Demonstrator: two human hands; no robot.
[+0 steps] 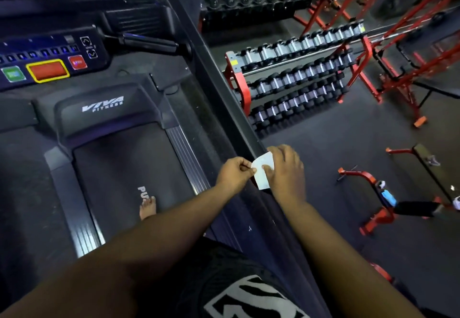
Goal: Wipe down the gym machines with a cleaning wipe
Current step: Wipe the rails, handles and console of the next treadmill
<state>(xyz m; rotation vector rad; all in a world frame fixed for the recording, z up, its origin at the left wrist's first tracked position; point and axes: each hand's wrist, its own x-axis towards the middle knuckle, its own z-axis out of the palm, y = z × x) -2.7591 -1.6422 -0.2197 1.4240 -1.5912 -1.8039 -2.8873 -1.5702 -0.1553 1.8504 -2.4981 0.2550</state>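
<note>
A small white cleaning wipe (pixel 263 169) is held between both hands above the right side rail (pixel 231 108) of a black treadmill (pixel 119 148). My left hand (pixel 232 174) pinches the wipe's left edge between thumb and fingers. My right hand (pixel 287 168) holds its right side, thumb on top and fingers curled behind. The wipe's lower corner sticks out below my right thumb. A bare foot (pixel 148 207) stands on the treadmill belt.
The treadmill console (pixel 47 66) with green and red buttons lies at the upper left. Right of the rail stands a red dumbbell rack (pixel 293 78); red machine frames (pixel 403 51) fill the far right. A red bench frame (pixel 378 200) sits on the dark floor.
</note>
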